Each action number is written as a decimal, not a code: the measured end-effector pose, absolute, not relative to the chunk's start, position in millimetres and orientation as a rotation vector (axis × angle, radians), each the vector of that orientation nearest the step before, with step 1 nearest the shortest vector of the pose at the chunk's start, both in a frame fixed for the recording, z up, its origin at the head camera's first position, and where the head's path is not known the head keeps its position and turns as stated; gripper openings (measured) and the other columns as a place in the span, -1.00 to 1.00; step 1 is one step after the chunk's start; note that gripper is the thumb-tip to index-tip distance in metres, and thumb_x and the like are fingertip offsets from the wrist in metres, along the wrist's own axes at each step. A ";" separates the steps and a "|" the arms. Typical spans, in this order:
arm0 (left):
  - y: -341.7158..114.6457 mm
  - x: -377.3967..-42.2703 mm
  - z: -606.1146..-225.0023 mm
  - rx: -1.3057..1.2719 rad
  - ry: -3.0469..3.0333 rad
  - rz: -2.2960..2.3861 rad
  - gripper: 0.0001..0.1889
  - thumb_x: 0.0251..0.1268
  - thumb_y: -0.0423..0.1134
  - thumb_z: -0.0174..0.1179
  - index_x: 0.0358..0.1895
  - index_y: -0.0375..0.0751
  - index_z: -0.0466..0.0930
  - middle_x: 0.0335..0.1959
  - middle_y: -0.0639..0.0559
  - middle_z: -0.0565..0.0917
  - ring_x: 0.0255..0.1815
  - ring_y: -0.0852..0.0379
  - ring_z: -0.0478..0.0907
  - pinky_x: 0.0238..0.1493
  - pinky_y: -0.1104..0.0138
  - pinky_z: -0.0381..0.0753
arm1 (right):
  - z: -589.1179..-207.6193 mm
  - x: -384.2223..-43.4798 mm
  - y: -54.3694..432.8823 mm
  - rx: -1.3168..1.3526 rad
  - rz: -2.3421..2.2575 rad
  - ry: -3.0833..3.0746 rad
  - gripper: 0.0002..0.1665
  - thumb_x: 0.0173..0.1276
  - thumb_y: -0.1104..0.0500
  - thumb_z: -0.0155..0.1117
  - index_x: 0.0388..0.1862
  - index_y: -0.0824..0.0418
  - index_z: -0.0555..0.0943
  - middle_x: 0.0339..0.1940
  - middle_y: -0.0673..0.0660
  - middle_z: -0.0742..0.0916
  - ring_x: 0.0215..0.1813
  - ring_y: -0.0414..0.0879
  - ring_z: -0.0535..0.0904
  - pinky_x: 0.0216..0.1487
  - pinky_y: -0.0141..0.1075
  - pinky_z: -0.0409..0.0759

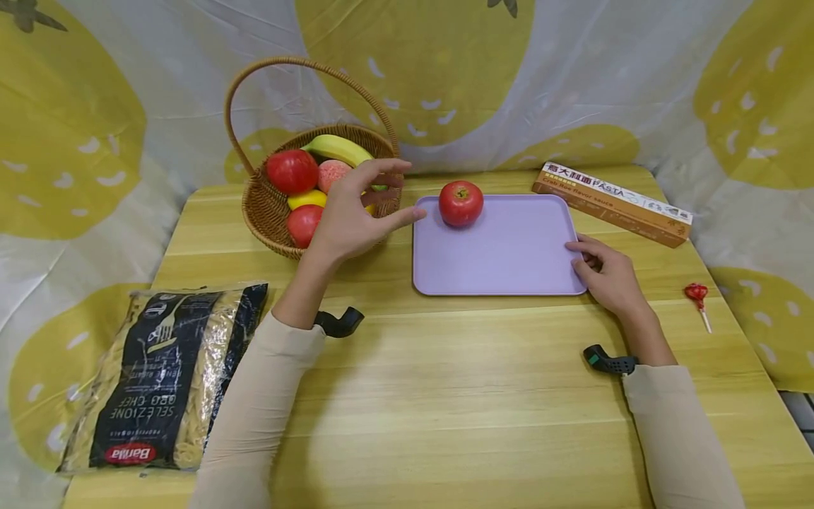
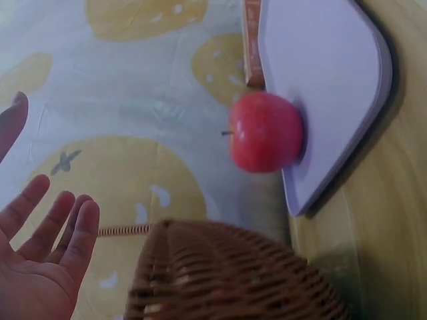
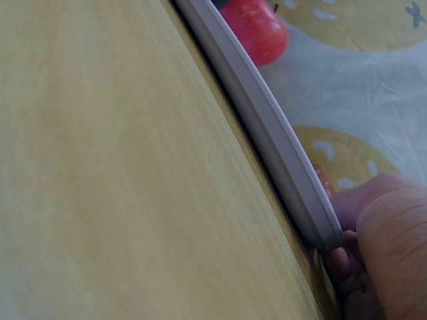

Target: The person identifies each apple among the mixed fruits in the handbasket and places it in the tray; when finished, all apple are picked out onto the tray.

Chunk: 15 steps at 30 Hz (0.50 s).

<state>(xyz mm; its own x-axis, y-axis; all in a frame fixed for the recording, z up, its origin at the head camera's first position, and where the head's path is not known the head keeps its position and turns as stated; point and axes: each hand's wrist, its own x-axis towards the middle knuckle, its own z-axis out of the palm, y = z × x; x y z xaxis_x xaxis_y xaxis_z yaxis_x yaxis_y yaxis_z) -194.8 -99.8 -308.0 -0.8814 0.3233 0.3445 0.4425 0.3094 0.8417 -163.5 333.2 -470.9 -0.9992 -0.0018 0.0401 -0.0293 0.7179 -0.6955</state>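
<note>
A red apple (image 1: 461,203) sits near the far left corner of a light purple tray (image 1: 502,265) on the table. My left hand (image 1: 359,212) hovers over the right side of a wicker basket (image 1: 273,237), fingers spread and holding nothing; the left wrist view shows the palm with nothing in it. Inside the basket are a banana (image 1: 343,150), a red fruit (image 1: 292,172), a pinkish round fruit (image 1: 333,174) and other fruit partly hidden by the hand. My right hand (image 1: 607,276) pinches the tray's right edge, with the thumb and fingers at the rim (image 3: 320,213).
A clear and black bag of pasta (image 1: 159,382) lies at the left, beside my left forearm. Behind the tray on the right is a long pasta box (image 1: 613,203). A red lollipop (image 1: 697,297) rests near the table's right edge. A patterned cloth hangs behind the table.
</note>
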 end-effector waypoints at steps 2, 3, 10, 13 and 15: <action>-108.2 -201.5 -310.7 -0.675 -2.451 -1.626 -0.41 0.12 -0.29 0.56 0.26 -0.23 0.61 0.16 -0.08 0.66 0.11 0.03 0.64 0.25 0.15 0.67 | -471.8 -163.7 333.7 0.029 1.167 -2.875 -0.56 0.57 0.12 0.14 0.32 0.21 0.63 0.53 0.19 0.50 -0.15 -0.25 0.44 -0.25 -0.62 0.38; -113.1 -205.7 -313.1 -0.651 -2.451 -1.620 -0.41 0.12 -0.26 0.56 0.25 -0.20 0.62 0.16 -0.05 0.67 0.10 0.06 0.65 0.24 0.17 0.68 | -472.2 -163.8 333.9 0.029 1.168 -2.874 -0.56 0.57 0.12 0.14 0.32 0.21 0.63 0.54 0.19 0.50 -0.15 -0.25 0.44 -0.25 -0.63 0.38; -151.2 -232.2 -324.8 -0.363 -2.547 -1.441 -0.34 0.03 0.09 0.60 0.27 0.16 0.63 0.22 0.17 0.65 0.14 0.19 0.64 0.25 0.24 0.64 | -473.9 -164.4 335.3 0.026 1.180 -2.876 -0.56 0.58 0.10 0.14 0.34 0.19 0.63 0.55 0.18 0.49 -0.14 -0.23 0.45 -0.24 -0.62 0.39; -167.3 -239.2 -325.4 -0.274 -2.569 -1.374 -0.28 0.00 0.15 0.59 0.31 0.19 0.60 0.26 0.16 0.64 0.24 0.17 0.59 0.30 0.20 0.60 | -474.0 -164.6 335.2 0.026 1.181 -2.878 -0.56 0.58 0.11 0.14 0.34 0.19 0.63 0.55 0.17 0.49 -0.13 -0.22 0.46 -0.25 -0.62 0.40; -177.5 -241.9 -324.0 -0.197 -2.586 -1.361 -0.26 0.00 0.18 0.58 0.34 0.23 0.57 0.31 0.17 0.61 0.33 0.13 0.53 0.38 0.17 0.54 | -474.3 -164.8 334.9 0.028 1.185 -2.876 -0.56 0.58 0.11 0.14 0.33 0.19 0.63 0.55 0.17 0.49 -0.13 -0.20 0.46 -0.25 -0.62 0.40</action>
<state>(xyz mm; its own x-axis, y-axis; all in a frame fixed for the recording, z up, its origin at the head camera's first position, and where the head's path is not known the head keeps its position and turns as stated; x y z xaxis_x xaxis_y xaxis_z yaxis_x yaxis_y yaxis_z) -241.9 -177.5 -324.0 -0.9685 0.0191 0.2484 0.2155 0.5641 0.7970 -164.8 334.9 -474.3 -0.9994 -0.0047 0.0354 -0.0282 0.7099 -0.7037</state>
